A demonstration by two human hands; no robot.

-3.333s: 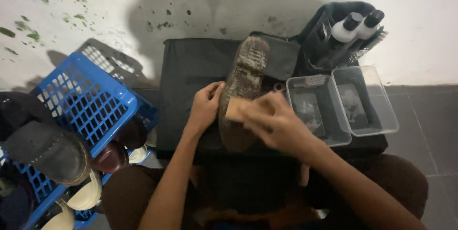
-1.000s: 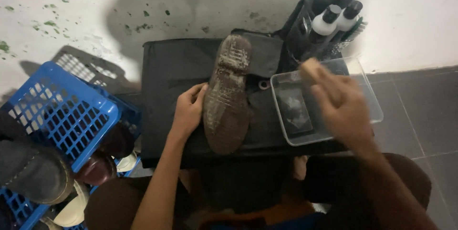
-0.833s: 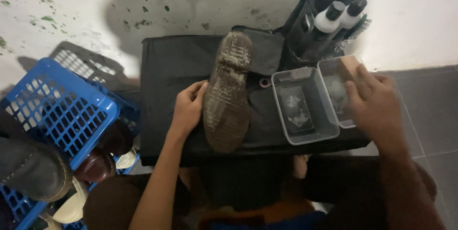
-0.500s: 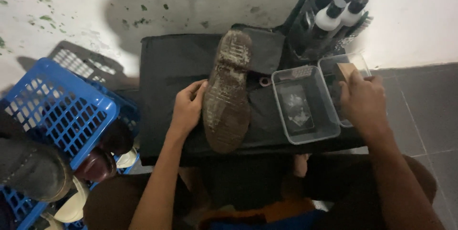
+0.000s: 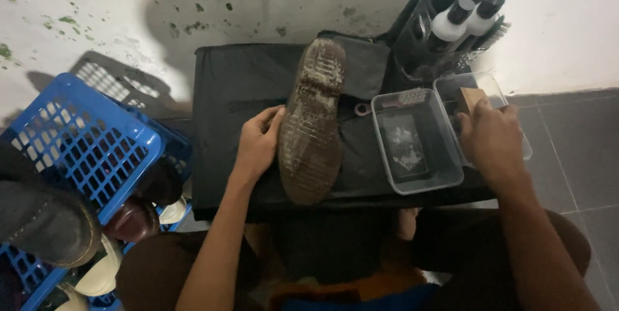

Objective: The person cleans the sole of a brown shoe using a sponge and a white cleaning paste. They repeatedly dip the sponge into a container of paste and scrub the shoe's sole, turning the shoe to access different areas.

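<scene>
A dirty brown shoe (image 5: pixel 313 127) lies sole-up on a black cloth-covered stand (image 5: pixel 235 85). My left hand (image 5: pixel 258 143) grips the shoe's side near the heel. My right hand (image 5: pixel 490 137) is shut on a small wooden brush (image 5: pixel 471 98) and holds it over the farther of two clear plastic tubs (image 5: pixel 516 127). The nearer clear tub (image 5: pixel 416 143) sits between the shoe and my right hand, with another brush (image 5: pixel 403 99) resting on its far rim.
A blue plastic basket (image 5: pixel 84 156) with shoes stands on the left, a dark shoe (image 5: pixel 42 217) at its near edge. A black caddy (image 5: pixel 425 33) with two white bottles (image 5: pixel 467 17) is at the back right. A white wall lies behind, grey floor tiles (image 5: pixel 574 156) on the right.
My right hand left the shoe's sole, swung right past the near tub and lowered the brush over the far tub. My left hand kept hold of the shoe.
</scene>
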